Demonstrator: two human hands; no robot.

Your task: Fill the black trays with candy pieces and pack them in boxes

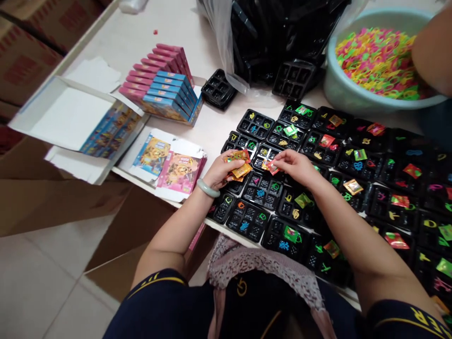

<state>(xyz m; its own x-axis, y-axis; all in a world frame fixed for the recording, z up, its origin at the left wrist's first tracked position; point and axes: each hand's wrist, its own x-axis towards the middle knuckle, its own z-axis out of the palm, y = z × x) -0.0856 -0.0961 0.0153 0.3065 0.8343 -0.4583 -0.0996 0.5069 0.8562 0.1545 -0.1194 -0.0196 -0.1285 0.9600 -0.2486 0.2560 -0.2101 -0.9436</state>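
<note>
Person's L hand (221, 171) holds a loose fan of small, shiny orange-and-red film sachets (242, 170), thumb pressed on top. R hand (295, 165), just across from it, pinches one small, shiny red sachet (271, 167) btwn thumb & fingertips, over a black six-cell plastic tray (272, 154); can't tell if it touches.

Sachets look v. light, soft & slick, prob. hard to break but apt to slide on each other. Best hold: flat pinch at a corner or edge, w/ L thumb stopping the rest slipping. Trays seem thin & light; a knuckle on a rim could shift one.

Room: more black plastic trays (270, 201) w/ bright little plastic charms (260, 193) sit close-packed below & right of R hand, so low sideways moves are tight; up is freer. Near edge of the white table (212, 125) runs on the body side of L hand. Left of L hand: flat pink printed cartons (181, 172). Beyond R hand, far right: round pale-blue plastic basin (363, 101), another person's bare arm (432, 56) over it.
</note>
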